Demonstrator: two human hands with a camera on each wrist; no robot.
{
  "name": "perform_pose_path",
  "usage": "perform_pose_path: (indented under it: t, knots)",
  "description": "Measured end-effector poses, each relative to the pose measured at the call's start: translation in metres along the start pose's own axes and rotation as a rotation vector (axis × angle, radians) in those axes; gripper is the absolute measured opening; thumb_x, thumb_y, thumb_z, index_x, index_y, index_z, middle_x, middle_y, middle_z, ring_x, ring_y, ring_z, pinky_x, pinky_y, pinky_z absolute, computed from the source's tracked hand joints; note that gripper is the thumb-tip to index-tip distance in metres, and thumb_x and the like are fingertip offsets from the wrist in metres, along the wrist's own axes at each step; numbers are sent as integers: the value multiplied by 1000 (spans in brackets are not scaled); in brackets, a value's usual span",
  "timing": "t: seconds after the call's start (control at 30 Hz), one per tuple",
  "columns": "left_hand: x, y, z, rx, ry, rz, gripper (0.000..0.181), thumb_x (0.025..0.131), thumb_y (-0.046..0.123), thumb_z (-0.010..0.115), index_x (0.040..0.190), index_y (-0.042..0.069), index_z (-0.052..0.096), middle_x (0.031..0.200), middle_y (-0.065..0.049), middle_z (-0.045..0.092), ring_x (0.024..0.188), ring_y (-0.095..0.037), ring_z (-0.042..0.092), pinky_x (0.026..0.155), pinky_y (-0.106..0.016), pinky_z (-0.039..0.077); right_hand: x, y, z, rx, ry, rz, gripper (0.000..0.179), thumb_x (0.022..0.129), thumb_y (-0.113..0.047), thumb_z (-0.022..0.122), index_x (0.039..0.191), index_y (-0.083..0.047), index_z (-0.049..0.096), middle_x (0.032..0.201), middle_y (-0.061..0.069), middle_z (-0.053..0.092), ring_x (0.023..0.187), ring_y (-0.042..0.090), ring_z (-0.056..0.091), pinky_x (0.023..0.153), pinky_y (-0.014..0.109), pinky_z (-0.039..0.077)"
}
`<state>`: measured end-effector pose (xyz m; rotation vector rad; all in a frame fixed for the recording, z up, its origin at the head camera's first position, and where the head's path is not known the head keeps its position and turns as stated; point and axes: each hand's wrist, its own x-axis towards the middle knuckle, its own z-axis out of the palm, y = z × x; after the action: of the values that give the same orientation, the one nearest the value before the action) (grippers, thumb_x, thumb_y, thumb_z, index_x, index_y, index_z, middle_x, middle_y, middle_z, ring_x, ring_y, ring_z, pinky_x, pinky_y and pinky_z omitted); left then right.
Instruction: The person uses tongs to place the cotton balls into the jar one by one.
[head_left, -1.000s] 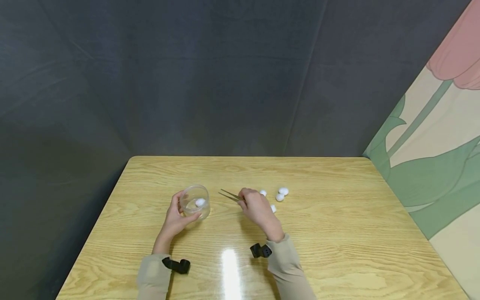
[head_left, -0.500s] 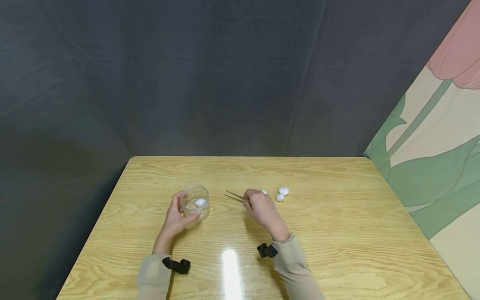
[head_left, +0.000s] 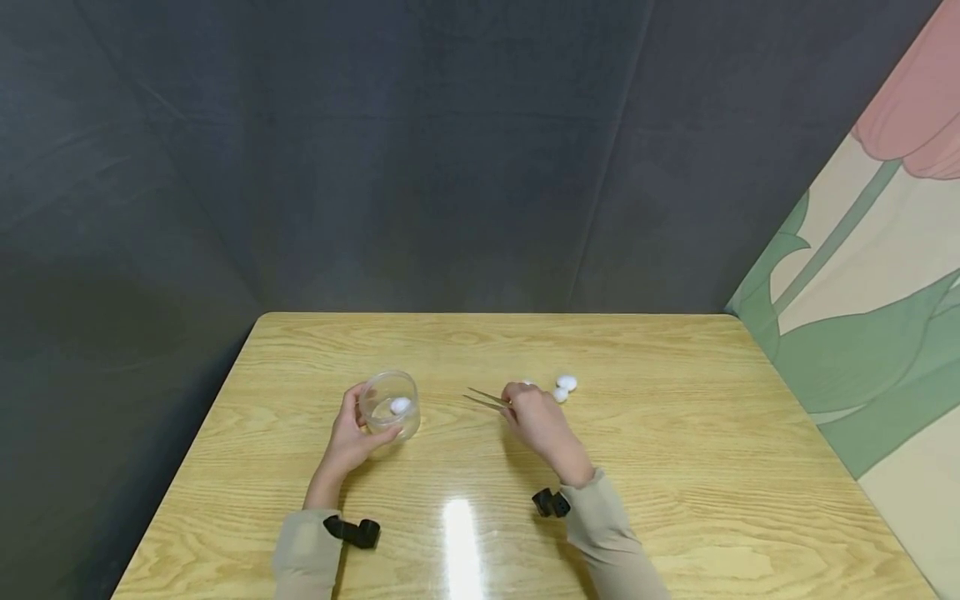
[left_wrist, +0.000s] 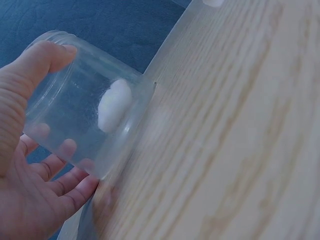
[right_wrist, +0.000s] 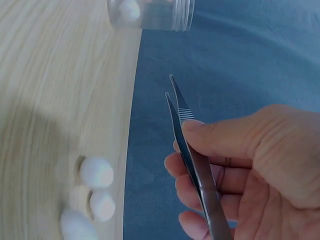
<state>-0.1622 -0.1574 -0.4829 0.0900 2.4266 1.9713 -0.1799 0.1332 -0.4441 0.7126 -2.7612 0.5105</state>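
Note:
My left hand (head_left: 351,437) grips a clear plastic jar (head_left: 408,425) that stands on the table, thumb on one side and fingers round the other. Inside the jar lies one white cotton ball (left_wrist: 115,105), near the bottom. My right hand (head_left: 536,421) pinches metal tweezers (right_wrist: 192,160) between thumb and fingers, to the right of the jar. The tips of the tweezers are apart, with nothing between them, and point left toward the jar. Loose cotton balls (right_wrist: 96,172) lie on the table by the right hand, one of them partly hidden behind it in the head view.
The wooden table (head_left: 675,467) ends at a dark curtain (head_left: 450,167) at the back. A curtain with a flower print (head_left: 885,350) hangs on the right. Each sleeve carries a small black wrist camera (head_left: 551,503).
My right hand has moved right with the tweezers, away from the jar and over the cotton balls, and now hides one seen earlier. The left hand and jar have stayed put.

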Motion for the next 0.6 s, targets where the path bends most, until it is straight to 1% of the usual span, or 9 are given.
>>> perform_pose_path:
  t: [0.17, 0.3, 0.4, 0.6]
  knots:
    - [0, 1, 0, -3, -3, 1, 82, 73, -5, 75, 139, -3, 26, 139, -29, 34, 123, -45, 39, 96, -53, 33, -5, 10, 1, -15, 32, -11, 13, 76, -2, 75, 78, -1, 62, 71, 8, 62, 62, 20, 58, 52, 31, 46]
    - [0, 1, 0, 3, 1, -1, 82, 73, -4, 75, 139, -3, 26, 139, -28, 34, 122, -45, 39, 95, -53, 33, -8, 16, 0, -35, 47, -9, 15, 75, -1, 75, 76, -2, 59, 68, 7, 61, 60, 22, 59, 51, 34, 46]
    - [0, 1, 0, 7, 3, -2, 82, 73, -4, 75, 139, -3, 26, 139, -28, 35, 122, -45, 38, 95, -52, 32, -10, 20, -1, -40, 42, 3, 16, 74, 0, 75, 77, -3, 59, 69, 8, 61, 62, 24, 60, 52, 37, 47]
    - [0, 2, 0, 9, 5, 2, 81, 73, -4, 75, 138, -3, 27, 138, -28, 35, 122, -45, 37, 96, -52, 31, -15, 26, -2, -43, 11, 36, 14, 74, 1, 73, 78, -2, 61, 70, 8, 61, 62, 23, 59, 52, 35, 46]
